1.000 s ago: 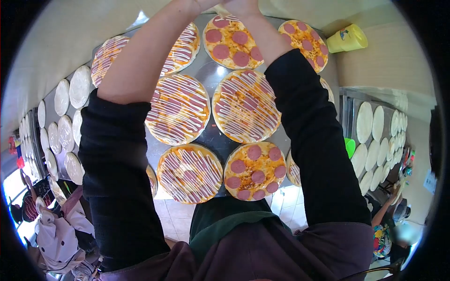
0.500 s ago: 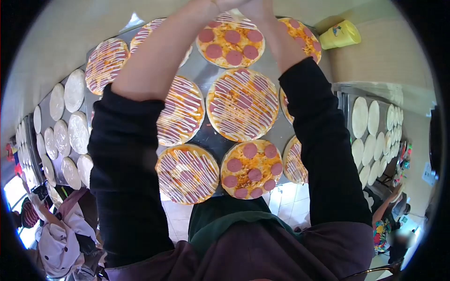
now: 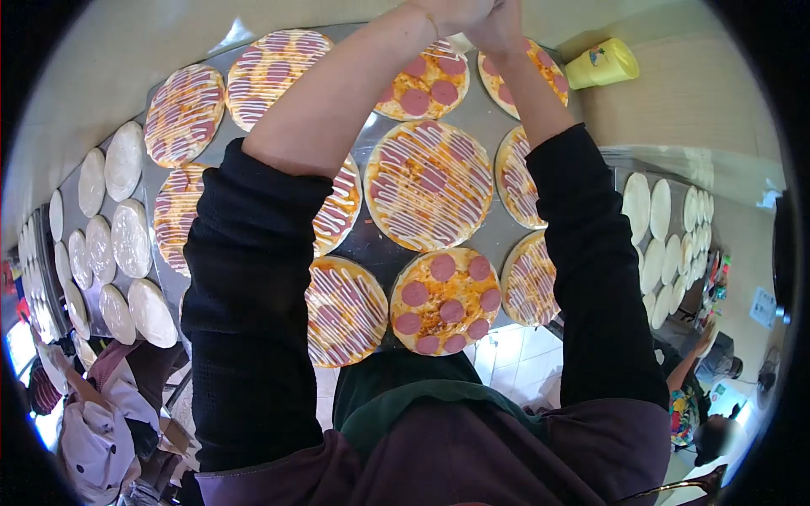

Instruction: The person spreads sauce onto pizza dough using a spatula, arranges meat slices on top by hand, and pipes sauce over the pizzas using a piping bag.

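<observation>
Both arms stretch forward over the metal table [image 3: 367,252], the left hand [image 3: 460,13] meeting the right hand [image 3: 499,30] above its far edge; how far each is closed, and on what, I cannot tell. The pizza [image 3: 429,88] lies just below them, along that edge.

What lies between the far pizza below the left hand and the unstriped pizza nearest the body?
The head view shows one large striped pizza between the far pizza and the unstriped pizza.
</observation>
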